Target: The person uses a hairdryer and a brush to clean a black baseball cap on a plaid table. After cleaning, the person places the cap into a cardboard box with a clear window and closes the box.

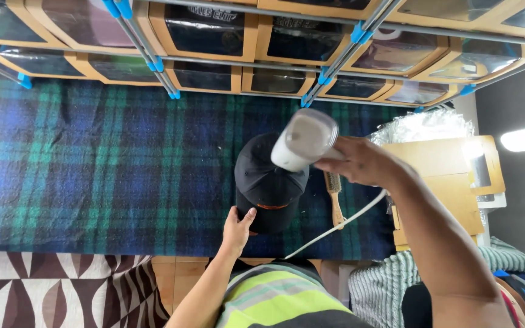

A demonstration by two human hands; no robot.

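Right hand (363,161) grips white steamer (304,140); left hand (237,229) touches black cap (268,182).

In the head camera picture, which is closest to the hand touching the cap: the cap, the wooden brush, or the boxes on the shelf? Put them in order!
From the left hand:
1. Black cap, touching it, just above the fingers.
2. Wooden brush, lying on the plaid blanket to the right of the cap.
3. Cardboard boxes, far up on the shelf at the top.
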